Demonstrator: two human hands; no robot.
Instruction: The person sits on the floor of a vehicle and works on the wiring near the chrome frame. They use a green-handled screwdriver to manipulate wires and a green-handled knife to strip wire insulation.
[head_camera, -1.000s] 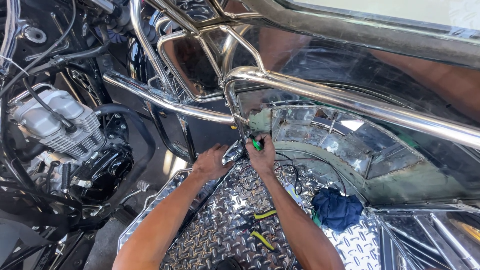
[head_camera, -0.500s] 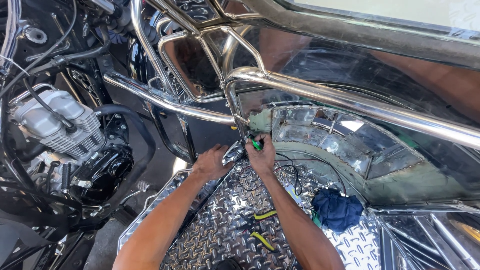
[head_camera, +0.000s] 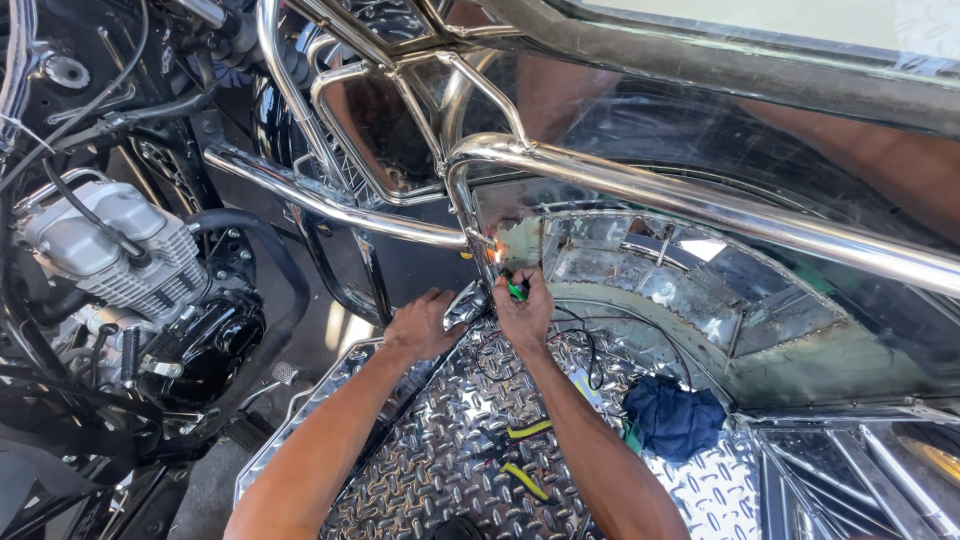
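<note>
The chrome tube frame (head_camera: 700, 205) spans the upper view, its long rail running from centre down to the right edge. Left of it sits the motorcycle engine (head_camera: 110, 250), grey and finned, with black cables across it. Below the frame lies the polished diamond-plate floor (head_camera: 440, 470), on which both your forearms rest. A crumpled blue rag (head_camera: 675, 418) lies on the plate to the right of your right forearm, near but apart from it. Thin dark wires (head_camera: 590, 345) loop across the plate between the rag and your hands.

Your left hand (head_camera: 425, 325) is curled against a small curved chrome fitting (head_camera: 466, 303) at the base of the frame upright; I cannot tell whether it clasps the fitting or only presses on it. Your right hand (head_camera: 525, 310) is closed around a green-handled tool (head_camera: 516, 291), whose tip points up toward the upright, just beside the fitting.
</note>
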